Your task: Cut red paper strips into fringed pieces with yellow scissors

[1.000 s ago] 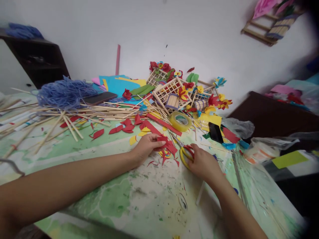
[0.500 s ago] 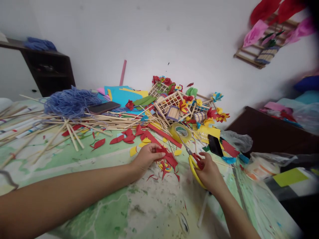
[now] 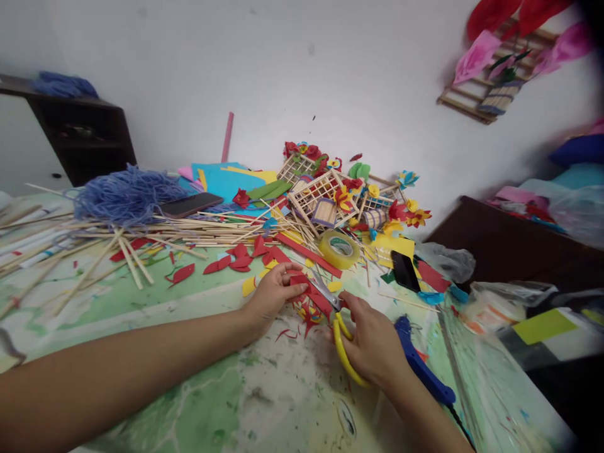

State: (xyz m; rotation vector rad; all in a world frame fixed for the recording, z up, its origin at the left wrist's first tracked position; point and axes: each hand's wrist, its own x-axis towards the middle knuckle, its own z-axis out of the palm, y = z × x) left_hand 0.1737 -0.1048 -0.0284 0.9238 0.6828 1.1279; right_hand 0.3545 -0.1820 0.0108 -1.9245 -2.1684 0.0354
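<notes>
The person's left arm reaches in from the lower left across the table (image 3: pixel 264 390), and the left hand (image 3: pixel 276 292) sits low near the middle of the frame. Its fingers (image 3: pixel 295 272) curl inward, with the thumb and fingertips pinching a strip of red paper (image 3: pixel 318 297). The right arm enters from the lower right. The right hand (image 3: pixel 372 346) wraps around the yellow-handled scissors (image 3: pixel 344 355), whose metal blades point up and left into the paper. The fingers partly hide the handles, and it is hard to make out whether the blades are biting the paper.

Small red and yellow paper scraps (image 3: pixel 309 318) lie beneath the paper, partly hidden by both hands. A blue glue gun (image 3: pixel 422 371) lies just beside the right hand, with a dark cord running off the bottom edge. Farther up sit a clear tape roll (image 3: pixel 340 250), a black phone (image 3: pixel 404 272), loose wooden sticks (image 3: pixel 141 238), blue yarn (image 3: pixel 125 196), and wooden lattice frames (image 3: pixel 323 198) decorated with paper flowers.
</notes>
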